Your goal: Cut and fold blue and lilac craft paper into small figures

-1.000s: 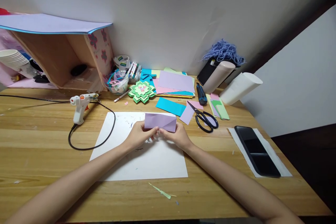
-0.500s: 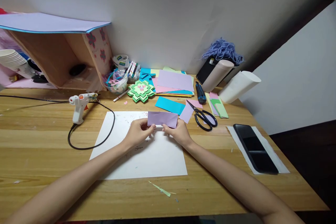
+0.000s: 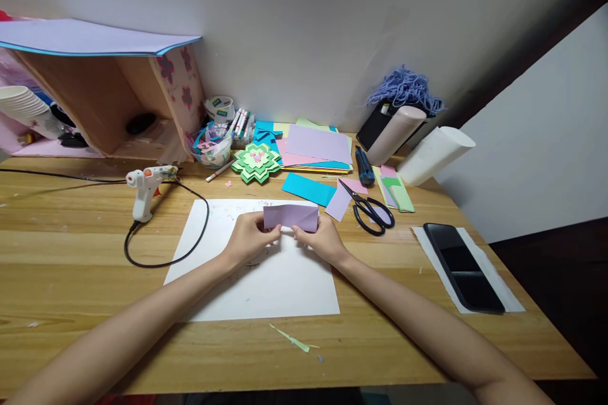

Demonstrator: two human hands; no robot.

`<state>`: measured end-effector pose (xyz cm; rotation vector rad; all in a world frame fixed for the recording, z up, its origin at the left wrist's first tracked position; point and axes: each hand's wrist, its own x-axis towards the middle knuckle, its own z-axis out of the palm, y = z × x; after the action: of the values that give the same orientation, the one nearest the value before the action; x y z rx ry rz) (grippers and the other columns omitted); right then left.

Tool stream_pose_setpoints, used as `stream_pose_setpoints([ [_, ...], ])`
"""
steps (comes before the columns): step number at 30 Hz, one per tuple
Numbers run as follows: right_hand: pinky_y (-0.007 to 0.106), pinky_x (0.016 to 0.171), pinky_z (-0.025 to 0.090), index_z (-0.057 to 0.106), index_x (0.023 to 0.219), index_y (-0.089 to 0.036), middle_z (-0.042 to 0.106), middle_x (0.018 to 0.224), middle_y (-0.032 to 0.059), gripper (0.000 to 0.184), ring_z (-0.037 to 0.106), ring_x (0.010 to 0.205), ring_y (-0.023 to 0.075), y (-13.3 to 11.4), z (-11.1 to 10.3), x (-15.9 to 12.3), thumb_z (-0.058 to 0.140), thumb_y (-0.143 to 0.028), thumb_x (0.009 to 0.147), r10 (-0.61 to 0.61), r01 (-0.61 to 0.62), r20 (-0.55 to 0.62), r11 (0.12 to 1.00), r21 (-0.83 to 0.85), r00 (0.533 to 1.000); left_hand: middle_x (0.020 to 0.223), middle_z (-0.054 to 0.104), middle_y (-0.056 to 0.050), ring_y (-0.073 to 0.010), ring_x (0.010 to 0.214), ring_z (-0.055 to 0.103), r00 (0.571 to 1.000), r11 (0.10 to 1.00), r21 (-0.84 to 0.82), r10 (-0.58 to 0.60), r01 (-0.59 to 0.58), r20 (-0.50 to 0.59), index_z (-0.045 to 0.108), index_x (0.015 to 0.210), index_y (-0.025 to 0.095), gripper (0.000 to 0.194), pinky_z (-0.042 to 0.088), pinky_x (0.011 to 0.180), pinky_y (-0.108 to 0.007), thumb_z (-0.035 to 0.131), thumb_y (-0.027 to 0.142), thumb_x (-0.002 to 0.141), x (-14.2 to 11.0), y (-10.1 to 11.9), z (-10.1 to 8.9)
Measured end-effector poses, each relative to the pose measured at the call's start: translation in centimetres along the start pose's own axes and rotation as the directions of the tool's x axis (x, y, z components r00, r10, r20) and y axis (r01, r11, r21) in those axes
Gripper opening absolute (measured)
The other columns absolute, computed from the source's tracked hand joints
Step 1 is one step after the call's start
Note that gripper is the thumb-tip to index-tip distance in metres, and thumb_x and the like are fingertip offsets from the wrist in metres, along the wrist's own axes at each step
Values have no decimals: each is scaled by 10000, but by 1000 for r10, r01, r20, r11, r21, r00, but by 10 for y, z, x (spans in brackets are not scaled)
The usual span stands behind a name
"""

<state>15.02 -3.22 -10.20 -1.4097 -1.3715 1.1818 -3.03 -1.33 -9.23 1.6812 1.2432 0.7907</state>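
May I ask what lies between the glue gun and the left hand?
The head view shows wooden tabletop, the black cable and part of the white sheet there.

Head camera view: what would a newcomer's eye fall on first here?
Probably the lilac paper piece, held between the left hand and the right hand over a white sheet. Next might come the layered green paper flower lying beyond the hands, then the white glue gun with its looping black cord toward the left of the wooden table.

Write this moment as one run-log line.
left hand: holds purple strip; right hand: holds its other end; beneath: white sheet; rightward: scissors
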Motion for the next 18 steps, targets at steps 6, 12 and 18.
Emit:
stream_pose_setpoints([
  [6, 233, 415, 405, 577, 576, -145, 603, 514, 27, 213, 504, 413, 120, 2, -4, 6, 651, -331, 649, 32, -30, -141, 999, 21, 989, 636, 647, -41, -147, 513, 613, 981, 982, -175, -95, 65, -168, 618, 715, 123, 221, 465, 485, -228, 644, 340, 686, 14, -8, -14],
  [12, 224, 441, 424, 596, 607, -132, 603, 526, 16, 239, 510, 423, 107, 1, -7, 6, 652, -356, 666, -4, 4, -22, 1000, 29, 1000, 671, 657, -37, -137, 527, 586, 1000, 991, -131, -19, 15, -24, 648, 846, 128, 332, 442, 503, -231, 642, 430, 709, 10, -4, -11],
  [18, 218, 457, 430, 594, 634, -135, 618, 571, 17, 223, 533, 462, 107, 3, -5, 5, 650, -345, 681, -41, 39, 48, 998, 57, 998, 641, 643, -26, -140, 576, 558, 997, 990, -140, -7, 17, 71, 672, 751, 117, 306, 404, 531, -225, 640, 420, 718, 6, 0, -4],
])
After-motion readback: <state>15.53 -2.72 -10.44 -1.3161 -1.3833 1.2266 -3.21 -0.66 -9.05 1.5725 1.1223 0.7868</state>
